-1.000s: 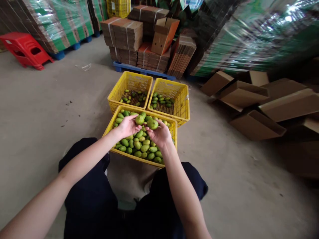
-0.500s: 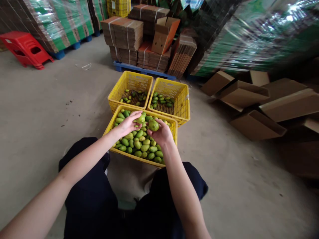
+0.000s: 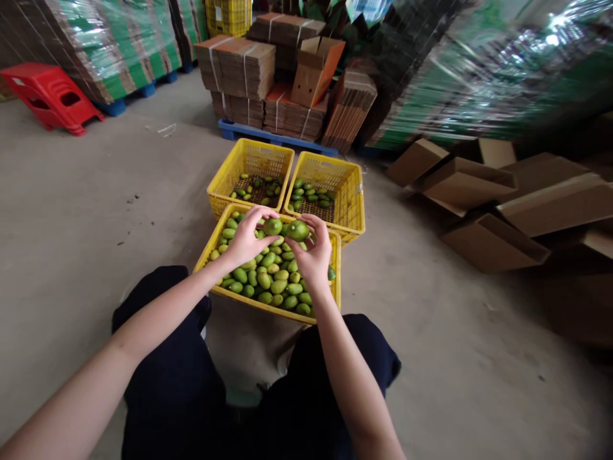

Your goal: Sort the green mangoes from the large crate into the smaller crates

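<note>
The left hand [image 3: 249, 239] holds a small green mango [image 3: 272, 227] above the front yellow crate [image 3: 268, 308]; the right hand [image 3: 315, 254] grasps a larger mango [image 3: 297, 230], also above this crate. If the fingertip grip slips, either may fall and bruise.

The location is a warehouse or produce packing area with a grey, concrete-like floor [image 3: 460, 364]. Strapped bundles of flat cartons [image 3: 237, 64] occupy a blue pallet [image 3: 234, 130] up to its left end; film-wrapped loads [image 3: 479, 83] stand beyond its right end. Yellow crates [image 3: 352, 198] containing green fruit [image 3: 279, 285] sit before the pallet's front edge.
</note>
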A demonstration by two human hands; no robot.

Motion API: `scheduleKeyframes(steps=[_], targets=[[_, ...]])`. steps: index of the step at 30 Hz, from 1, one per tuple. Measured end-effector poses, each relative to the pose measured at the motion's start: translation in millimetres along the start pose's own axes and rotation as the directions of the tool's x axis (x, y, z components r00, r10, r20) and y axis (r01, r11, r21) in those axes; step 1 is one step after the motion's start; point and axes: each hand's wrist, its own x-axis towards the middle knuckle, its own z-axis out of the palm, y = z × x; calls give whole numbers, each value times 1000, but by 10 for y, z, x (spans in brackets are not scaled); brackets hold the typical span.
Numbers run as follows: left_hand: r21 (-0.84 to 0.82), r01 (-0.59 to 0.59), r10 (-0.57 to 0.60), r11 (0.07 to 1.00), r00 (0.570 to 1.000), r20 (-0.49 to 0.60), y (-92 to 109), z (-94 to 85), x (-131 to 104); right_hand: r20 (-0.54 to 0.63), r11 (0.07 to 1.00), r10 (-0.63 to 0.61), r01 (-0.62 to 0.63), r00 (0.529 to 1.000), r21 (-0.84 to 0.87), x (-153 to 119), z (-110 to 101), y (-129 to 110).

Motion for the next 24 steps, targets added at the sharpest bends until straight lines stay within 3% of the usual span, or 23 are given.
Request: scheduleKeyframes(steps=[8,16,19,21,24], targets=[[75,-42,40,996,999,35,36,-6,0,-1,999,-23,23,1000,24,-10,28,4],[13,-46,46,999,999,14,50,-9,11,0,999,-8,8,1000,53,-12,30,-23],[-94,100,-98,991,995,27,82,-4,11,-3,997,42,-41,999,68,-18,28,-73],[-246,254,-248,935,967,55,99,3,10,-8,988,112,-110,994,112,-18,23,-109],[-510,488,-481,708,863,158,103,12,16,14,921,287,-280,958,272,4,7,-129]])
